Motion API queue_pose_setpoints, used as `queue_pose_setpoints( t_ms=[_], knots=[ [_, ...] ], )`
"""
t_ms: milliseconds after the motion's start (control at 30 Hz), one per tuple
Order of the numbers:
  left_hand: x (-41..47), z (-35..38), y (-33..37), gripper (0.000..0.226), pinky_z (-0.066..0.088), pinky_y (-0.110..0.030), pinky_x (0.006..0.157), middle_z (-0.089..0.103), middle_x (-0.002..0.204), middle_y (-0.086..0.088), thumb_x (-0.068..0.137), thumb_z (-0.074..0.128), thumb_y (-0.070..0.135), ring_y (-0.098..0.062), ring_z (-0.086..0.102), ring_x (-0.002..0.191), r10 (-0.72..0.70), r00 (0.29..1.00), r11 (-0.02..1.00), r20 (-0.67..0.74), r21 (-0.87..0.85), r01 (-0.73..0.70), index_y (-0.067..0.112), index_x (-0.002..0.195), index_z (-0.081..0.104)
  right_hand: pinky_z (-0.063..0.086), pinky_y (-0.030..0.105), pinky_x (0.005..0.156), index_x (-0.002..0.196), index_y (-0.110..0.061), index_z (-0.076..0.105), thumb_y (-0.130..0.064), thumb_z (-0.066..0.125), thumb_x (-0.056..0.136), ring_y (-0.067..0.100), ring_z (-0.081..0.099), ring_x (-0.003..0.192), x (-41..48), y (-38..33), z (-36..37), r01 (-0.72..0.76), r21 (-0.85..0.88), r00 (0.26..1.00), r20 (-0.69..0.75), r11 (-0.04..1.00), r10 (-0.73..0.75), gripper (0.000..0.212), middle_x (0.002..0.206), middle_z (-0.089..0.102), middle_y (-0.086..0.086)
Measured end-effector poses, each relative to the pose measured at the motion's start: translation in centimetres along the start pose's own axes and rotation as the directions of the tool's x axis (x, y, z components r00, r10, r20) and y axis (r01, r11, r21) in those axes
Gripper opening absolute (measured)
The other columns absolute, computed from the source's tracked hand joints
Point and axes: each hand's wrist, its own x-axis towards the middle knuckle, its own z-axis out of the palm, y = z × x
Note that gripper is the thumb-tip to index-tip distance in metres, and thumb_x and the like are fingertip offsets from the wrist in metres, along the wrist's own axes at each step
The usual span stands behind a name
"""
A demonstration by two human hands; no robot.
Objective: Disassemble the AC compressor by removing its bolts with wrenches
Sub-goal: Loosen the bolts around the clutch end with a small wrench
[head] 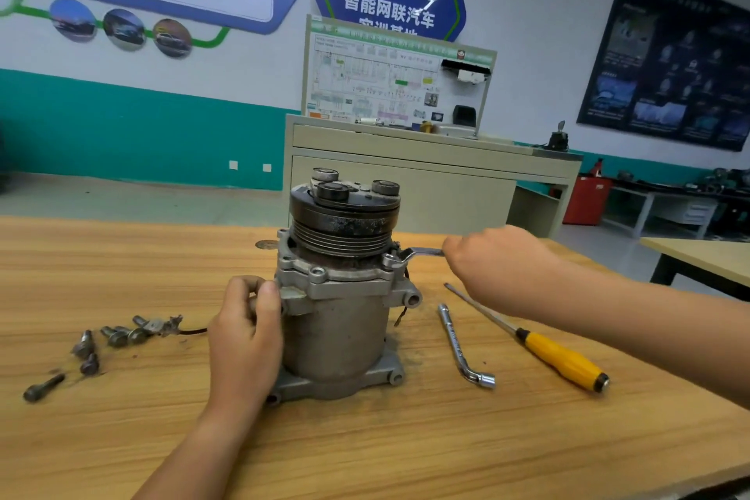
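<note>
Compressor (337, 308) stands on end mid-table (365, 451), pulley (345, 223) up, which leaves the flange bolts under the pulley reachable from the side. Left hand (243, 333) wraps the body's left side, fingers curled on it and thumb on a flange lug; I read that as bracing against wrench torque so the housing doesn't spin or tip. Right hand (483, 260) is clenched round the handle of a wrench (422, 252), its head seated on the bolt (390, 259) at the right flange ear and the handle running roughly level, so there's swing room clear of the pulley. Can't tell whether that bolt is loose. Pulled bolts (117, 335) lie grouped at far left, well clear of the work. L-socket wrench (462, 345) and yellow screwdriver (560, 357) lie on the right, near the wrench hand, probably for quick swaps. Judging by the pile, teardown is well along.
</note>
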Motion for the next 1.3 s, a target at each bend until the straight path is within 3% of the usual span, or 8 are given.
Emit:
queue_pose_setpoints(
  t_ms=[133, 267, 467, 567, 700, 933, 1100, 1300],
  knots=[
    [0.0, 0.1, -0.2, 0.031, 0.033, -0.014, 0.048, 0.045, 0.055, 0.004, 0.076, 0.033, 0.050, 0.000, 0.045, 0.051, 0.012, 1.000, 1.000, -0.001, -0.002, -0.012, 0.022, 0.069, 0.044, 0.045, 0.032, 0.067, 0.114, -0.006, 0.046, -0.005, 0.042, 0.093, 0.025, 0.060, 0.090, 3.0, -0.6, 0.3, -0.027, 0.038, 0.991, -0.129, 0.999, 0.032, 0.022, 0.100, 0.060, 0.008],
    [0.0, 0.0, -0.3, 0.030, 0.033, -0.014, 0.049, 0.044, 0.054, 0.005, 0.077, 0.033, 0.050, 0.000, 0.046, 0.052, 0.035, 0.999, 0.999, 0.005, 0.011, -0.035, 0.023, 0.069, 0.042, 0.045, 0.030, 0.072, 0.117, -0.008, 0.046, -0.008, 0.039, 0.095, 0.022, 0.056, 0.092, 3.6, -0.3, 0.9, 0.003, 0.097, 0.961, -0.275, 0.995, 0.024, 0.023, 0.107, 0.059, 0.008],
    [0.1, -0.1, -0.4, 0.029, 0.033, -0.018, 0.050, 0.044, 0.055, 0.004, 0.078, 0.032, 0.048, -0.001, 0.046, 0.053, 0.071, 0.997, 0.996, 0.031, 0.047, -0.073, 0.023, 0.069, 0.042, 0.025, 0.023, 0.040, 0.100, -0.009, 0.048, -0.034, 0.027, 0.094, 0.019, 0.041, 0.043, -1.5, 0.6, 0.7, 0.010, 0.601, 0.839, -0.439, 0.799, 0.320, 0.034, 0.053, 0.043, -0.005],
    [0.2, -0.3, -0.2, 0.033, 0.033, -0.023, 0.050, 0.047, 0.056, 0.003, 0.076, 0.032, 0.051, -0.002, 0.045, 0.053, 0.044, 0.999, 0.997, 0.031, 0.062, -0.046, 0.020, 0.069, 0.045, 0.028, 0.028, 0.043, 0.095, -0.018, 0.041, -0.044, 0.017, 0.090, 0.018, 0.042, 0.047, -3.8, 0.1, 0.4, -0.035, 0.489, 0.929, -0.307, 0.871, 0.209, 0.036, 0.054, 0.040, -0.006],
    [0.4, -0.6, 0.3, 0.028, 0.032, -0.012, 0.049, 0.046, 0.054, 0.006, 0.077, 0.035, 0.047, 0.004, 0.045, 0.051, 0.079, 0.996, 0.994, 0.043, 0.069, -0.082, 0.024, 0.065, 0.045, 0.040, 0.032, 0.057, 0.099, -0.024, 0.041, -0.039, 0.024, 0.098, 0.017, 0.051, 0.065, -4.9, -0.5, 0.2, -0.119, 0.417, 0.981, -0.087, 0.901, 0.171, 0.023, 0.070, 0.049, -0.005],
    [0.4, -0.5, 0.3, 0.020, 0.032, -0.012, 0.049, 0.046, 0.054, 0.005, 0.084, 0.042, 0.028, 0.005, 0.046, 0.051, 0.079, 0.996, 0.994, 0.042, 0.075, -0.082, 0.024, 0.065, 0.045, 0.024, 0.025, 0.042, 0.102, -0.024, 0.042, -0.038, 0.024, 0.099, 0.008, 0.037, 0.050, -4.8, -1.7, -0.6, -0.105, 0.326, 0.991, -0.049, 0.940, 0.128, 0.023, 0.059, 0.039, -0.008],
    [0.5, -0.5, 0.1, 0.023, 0.032, -0.014, 0.049, 0.049, 0.056, 0.002, 0.082, 0.040, 0.039, 0.003, 0.046, 0.052, 0.073, 0.996, 0.995, 0.053, 0.064, -0.076, 0.023, 0.066, 0.046, 0.023, 0.024, 0.038, 0.108, -0.016, 0.042, -0.018, 0.036, 0.097, 0.010, 0.034, 0.046, -4.7, -2.2, -2.4, -0.095, 0.079, 0.995, 0.002, 0.992, 0.095, 0.013, 0.057, 0.036, -0.005],
    [0.6, -0.8, -0.2, 0.043, 0.036, -0.019, 0.055, 0.056, 0.062, -0.008, 0.077, 0.034, 0.049, -0.007, 0.044, 0.055, 0.070, 0.996, 0.990, 0.051, 0.123, -0.075, 0.011, 0.073, 0.053, 0.020, 0.024, 0.038, 0.120, -0.001, 0.041, 0.006, 0.039, 0.089, 0.013, 0.025, 0.044, -5.7, -3.1, -5.1, 0.028, -0.119, 0.996, 0.087, 0.992, -0.018, 0.032, 0.060, 0.024, 0.001]
  ],
)
